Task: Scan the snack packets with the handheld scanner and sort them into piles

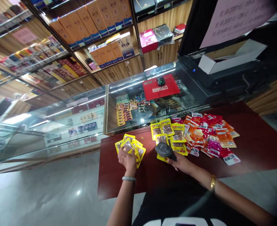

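My right hand [182,162] is wrapped round the handle of a dark grey barcode scanner [164,150], its head over a group of yellow-edged snack packets [178,133] with clear windows. To the left, my left hand [127,158] pinches a yellow snack packet [127,144] above a small loose pile of like packets [140,152]. The fingertips partly cover that packet. Right of the scanner lies a heap of red, orange and purple snack packets [203,133], touching the yellow group.
The dark red tabletop [114,182] meets a glass display counter [138,84]. On the glass lie a red mat [152,91] and a computer mouse [161,81]. A white open box [232,58] stands on black equipment at right. Shelves with orange boxes [82,25] line the back.
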Tool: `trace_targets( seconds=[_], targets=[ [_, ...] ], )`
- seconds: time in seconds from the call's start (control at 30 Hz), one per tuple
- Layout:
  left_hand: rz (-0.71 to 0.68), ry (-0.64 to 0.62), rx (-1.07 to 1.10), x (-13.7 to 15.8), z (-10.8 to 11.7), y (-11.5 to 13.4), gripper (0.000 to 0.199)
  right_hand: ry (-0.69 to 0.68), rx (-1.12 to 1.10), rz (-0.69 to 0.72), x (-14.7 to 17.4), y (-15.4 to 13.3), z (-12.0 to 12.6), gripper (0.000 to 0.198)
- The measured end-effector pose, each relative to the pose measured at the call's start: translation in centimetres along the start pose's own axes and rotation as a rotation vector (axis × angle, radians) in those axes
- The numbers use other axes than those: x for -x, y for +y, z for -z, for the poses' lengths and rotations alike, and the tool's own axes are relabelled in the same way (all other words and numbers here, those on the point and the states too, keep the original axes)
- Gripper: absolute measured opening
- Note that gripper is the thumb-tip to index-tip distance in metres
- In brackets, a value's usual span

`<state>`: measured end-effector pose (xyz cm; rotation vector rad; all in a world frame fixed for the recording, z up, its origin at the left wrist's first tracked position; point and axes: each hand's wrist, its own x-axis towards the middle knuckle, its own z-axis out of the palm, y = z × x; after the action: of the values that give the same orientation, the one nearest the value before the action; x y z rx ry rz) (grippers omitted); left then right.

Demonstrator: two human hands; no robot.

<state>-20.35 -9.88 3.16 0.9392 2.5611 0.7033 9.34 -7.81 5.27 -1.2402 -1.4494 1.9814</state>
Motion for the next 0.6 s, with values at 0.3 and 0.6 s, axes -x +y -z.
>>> trace_targets(
  seconds=[0.3,0.6],
  targets=[
    [-0.315,-0.457,-0.368,6.6,-10.2,8.3,0.032,0.119,0.017,-0.061,1.8,2.0,1.6,0.077],
    [-0.215,-0.354,-0.381,6.2,-11.3,7.9,0.062,0.219,0.046,-0.09,2.1,1.2,2.5,0.077]
  ],
)
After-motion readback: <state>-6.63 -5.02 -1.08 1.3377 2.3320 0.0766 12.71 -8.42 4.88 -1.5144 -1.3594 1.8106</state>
